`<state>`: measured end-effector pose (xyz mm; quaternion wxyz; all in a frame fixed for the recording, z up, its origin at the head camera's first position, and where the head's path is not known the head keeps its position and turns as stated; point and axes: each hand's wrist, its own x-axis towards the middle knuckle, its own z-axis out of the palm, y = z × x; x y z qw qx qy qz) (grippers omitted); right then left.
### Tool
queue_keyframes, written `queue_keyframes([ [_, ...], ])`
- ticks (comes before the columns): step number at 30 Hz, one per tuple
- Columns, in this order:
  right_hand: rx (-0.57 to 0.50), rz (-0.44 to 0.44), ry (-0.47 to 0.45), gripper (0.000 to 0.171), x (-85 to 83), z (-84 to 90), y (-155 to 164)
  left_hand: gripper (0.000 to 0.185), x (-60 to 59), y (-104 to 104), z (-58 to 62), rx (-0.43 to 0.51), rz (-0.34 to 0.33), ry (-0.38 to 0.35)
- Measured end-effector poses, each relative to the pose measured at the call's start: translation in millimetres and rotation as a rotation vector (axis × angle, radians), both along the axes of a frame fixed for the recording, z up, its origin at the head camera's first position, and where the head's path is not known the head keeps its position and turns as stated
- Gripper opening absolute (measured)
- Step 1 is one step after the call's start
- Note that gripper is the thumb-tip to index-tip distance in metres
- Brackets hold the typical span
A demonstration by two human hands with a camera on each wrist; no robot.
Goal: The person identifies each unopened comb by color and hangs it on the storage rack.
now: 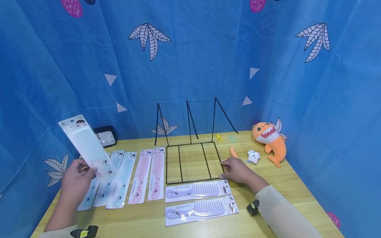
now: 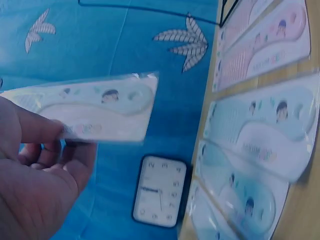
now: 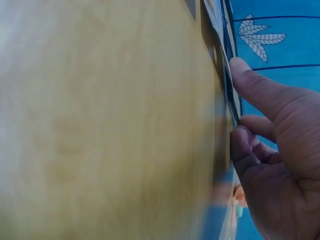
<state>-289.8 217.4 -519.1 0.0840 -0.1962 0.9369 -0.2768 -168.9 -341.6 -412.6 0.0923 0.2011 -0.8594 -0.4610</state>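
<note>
My left hand (image 1: 78, 180) pinches a packaged pale-green comb (image 1: 89, 145) by its lower end, raised and tilted above the other packs. In the left wrist view that comb's handle end (image 2: 132, 100) sticks out past the fingers. My right hand (image 1: 238, 170) is at the front right corner of a black wire rack (image 1: 206, 160), thumb at the front bar and curled fingers at the side bar. Blue-green comb packs (image 1: 125, 177) lie below the left hand. Two pink comb packs (image 1: 156, 175) lie left of the rack, and two purple ones (image 1: 202, 190) in front of it.
A black-framed clock (image 1: 106, 137) stands at the back left. Right of the rack are an orange shark plush (image 1: 272, 140), a small white plush (image 1: 253, 156), a yellow clip (image 1: 219, 137) and a green ring (image 1: 232, 138). Blue curtain (image 1: 196, 66) surrounds the table's back and sides.
</note>
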Motion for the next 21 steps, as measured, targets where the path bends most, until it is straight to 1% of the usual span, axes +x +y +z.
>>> queue_keyframes([
  [3,0.002,0.003,0.002,0.067,0.2,-0.1,-0.1,0.054,0.0,9.4,0.0,-0.001,-0.031,0.040],
  [5,0.005,0.003,0.006,0.067,0.2,-0.1,0.0,0.053,0.2,15.0,0.0,-0.012,-0.072,0.063],
  [9,0.019,0.003,0.014,0.066,-0.5,0.2,0.2,0.051,2.9,28.3,-0.6,-0.044,-0.199,0.128],
  [11,0.022,0.003,0.013,0.066,-0.7,0.1,0.3,0.048,4.7,36.4,-1.4,-0.050,-0.264,0.168],
  [14,0.019,0.003,0.013,0.067,-1.1,0.2,0.4,0.044,5.9,47.6,-2.7,-0.045,-0.342,0.209],
  [17,0.007,0.003,0.008,0.067,-0.7,0.3,0.4,0.039,6.2,57.4,-4.4,-0.039,-0.406,0.216],
  [19,0.004,0.004,0.007,0.067,-0.2,0.5,0.4,0.033,6.2,62.4,-5.9,-0.031,-0.439,0.204],
  [21,0.002,0.007,0.005,0.067,0.4,0.9,0.1,0.028,6.9,67.0,-7.5,-0.030,-0.458,0.176],
])
